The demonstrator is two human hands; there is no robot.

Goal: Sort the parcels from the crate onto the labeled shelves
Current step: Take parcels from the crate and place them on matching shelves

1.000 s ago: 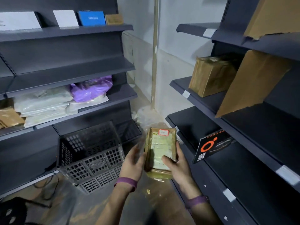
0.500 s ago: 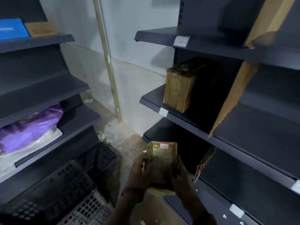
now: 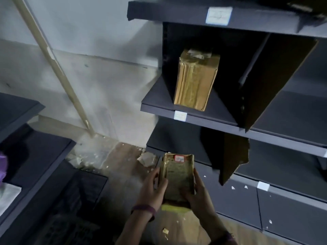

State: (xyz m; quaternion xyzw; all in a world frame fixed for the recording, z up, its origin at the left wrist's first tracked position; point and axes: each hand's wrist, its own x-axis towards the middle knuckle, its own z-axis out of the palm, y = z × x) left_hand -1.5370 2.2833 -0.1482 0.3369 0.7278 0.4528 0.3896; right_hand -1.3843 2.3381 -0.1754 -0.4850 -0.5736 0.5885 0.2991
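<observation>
Right now both hands are gripping one parcel (image 3: 177, 179), a flat packet in shiny gold-brown wrap. A small white sticker with a red border (image 3: 179, 158) is sitting near its far end, and a paler printed label is covering most of its face, but the print on both is blurring too much to read. The left hand (image 3: 153, 189) is curling round the left edge, thumb lying over the front. The right hand (image 3: 198, 191) is closing on the right edge and near corner, fingers wrapping underneath. A purple band (image 3: 144, 209) is circling the left wrist.

Up and to the right of the hands, a taped brown box (image 3: 195, 80) is standing upright on a dark shelf (image 3: 221, 119). Just beyond the parcel's far end, a white tag (image 3: 180, 115) is sticking to that shelf's front lip; a larger tag (image 3: 219, 15) is showing on the shelf above. Their writing is illegible. Right of the hands, another tag (image 3: 263, 185) is marking the lowest shelf, and a cardboard divider (image 3: 231, 156) is leaning there.
</observation>
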